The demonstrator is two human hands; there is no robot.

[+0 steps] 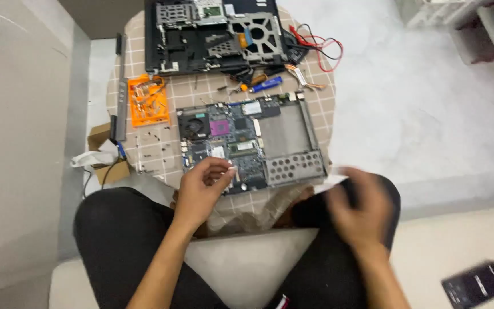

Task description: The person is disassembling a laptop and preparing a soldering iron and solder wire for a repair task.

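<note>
Touching flat motherboard (241, 146) (green, rectangular), left hand (201, 186)

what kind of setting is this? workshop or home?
Probably a home, not a workshop: the person sits cross-legged at a small round table with a checked cloth, a bare laptop motherboard, an opened laptop chassis and an orange screw tray.

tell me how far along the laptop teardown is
Done: the motherboard is out of the laptop shell and lies on the checked table; loose screws sit in the orange tray. In hand: the left hand pinches at the board's near edge, while the right hand is blurred. Left: the fan remains on the board.
</note>
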